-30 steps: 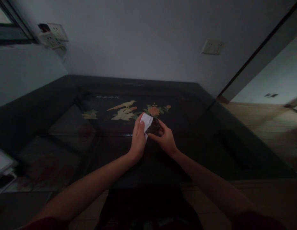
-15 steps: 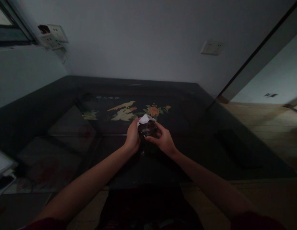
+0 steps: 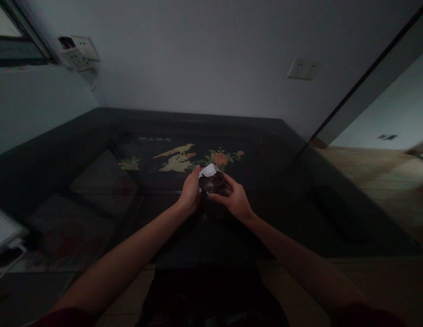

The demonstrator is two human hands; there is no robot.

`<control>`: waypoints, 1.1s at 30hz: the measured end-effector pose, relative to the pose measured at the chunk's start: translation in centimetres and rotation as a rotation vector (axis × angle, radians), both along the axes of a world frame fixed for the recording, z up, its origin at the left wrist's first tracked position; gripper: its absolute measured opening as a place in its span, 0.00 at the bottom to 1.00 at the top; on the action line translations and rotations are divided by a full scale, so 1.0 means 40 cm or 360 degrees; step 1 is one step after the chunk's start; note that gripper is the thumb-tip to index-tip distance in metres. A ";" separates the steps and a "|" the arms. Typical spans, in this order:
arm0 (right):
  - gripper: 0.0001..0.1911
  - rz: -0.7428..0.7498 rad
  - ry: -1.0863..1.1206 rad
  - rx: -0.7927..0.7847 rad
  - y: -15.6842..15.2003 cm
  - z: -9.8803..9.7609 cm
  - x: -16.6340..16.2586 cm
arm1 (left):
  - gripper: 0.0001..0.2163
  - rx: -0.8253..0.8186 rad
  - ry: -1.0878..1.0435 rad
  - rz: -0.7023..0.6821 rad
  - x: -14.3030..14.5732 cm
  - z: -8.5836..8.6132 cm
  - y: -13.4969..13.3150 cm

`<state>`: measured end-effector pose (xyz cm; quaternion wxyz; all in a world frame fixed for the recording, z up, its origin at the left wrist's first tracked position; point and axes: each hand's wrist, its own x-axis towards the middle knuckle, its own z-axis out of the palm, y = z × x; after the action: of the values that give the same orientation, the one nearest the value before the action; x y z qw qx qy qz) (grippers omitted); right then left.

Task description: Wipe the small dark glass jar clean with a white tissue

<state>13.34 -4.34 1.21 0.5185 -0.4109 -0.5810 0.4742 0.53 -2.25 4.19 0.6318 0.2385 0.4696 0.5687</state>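
Note:
Both my hands meet over a dark glass-topped table (image 3: 266,150). My right hand (image 3: 236,200) grips a small dark rounded object (image 3: 213,182) from the right side. My left hand (image 3: 190,193) is closed on a piece of white tissue (image 3: 208,170), pressing it against the far and left side of that object. The object's exact shape is hard to make out in the dim light.
The tabletop carries a painted bird (image 3: 175,158) and a flower (image 3: 220,157). A wall socket (image 3: 302,69) sits on the back wall, and more sockets (image 3: 78,51) at upper left. A white item (image 3: 3,229) lies at the left edge. Wooden floor (image 3: 378,168) lies to the right.
The tissue was held upright between my hands a second ago; my left hand has moved it round to the far side of the dark object. My right hand has barely moved.

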 end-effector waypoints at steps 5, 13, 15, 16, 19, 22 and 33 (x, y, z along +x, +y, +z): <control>0.40 0.0045 0.0077 0.0008 0.003 0.002 0.000 | 0.14 0.0061 -0.0054 -0.0005 -0.002 0.000 -0.002; 0.39 -0.0140 0.0122 0.0006 0.021 0.006 0.013 | 0.20 0.0672 0.0309 -0.0039 0.035 -0.060 -0.068; 0.38 -0.0181 0.0111 0.0006 0.025 0.005 0.015 | 0.21 0.0716 0.0419 -0.0033 0.041 -0.053 -0.086; 0.37 -0.0187 0.0106 0.0004 0.025 0.005 0.016 | 0.22 0.0733 0.0453 -0.0025 0.042 -0.049 -0.090; 0.36 -0.0155 0.0105 -0.0006 0.022 0.005 0.015 | 0.21 0.0753 0.0435 0.0007 0.037 -0.044 -0.083; 0.36 -0.0074 0.0098 -0.0009 0.011 0.009 0.010 | 0.18 0.0665 0.0268 0.0030 0.019 -0.039 -0.049; 0.38 0.0008 0.0066 0.0011 0.010 0.009 0.014 | 0.17 0.0315 0.0027 -0.0053 0.005 -0.033 -0.007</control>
<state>13.91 -3.95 1.56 0.5306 -0.3978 -0.5727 0.4818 0.74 -2.53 2.89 0.6104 0.3124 0.4125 0.5998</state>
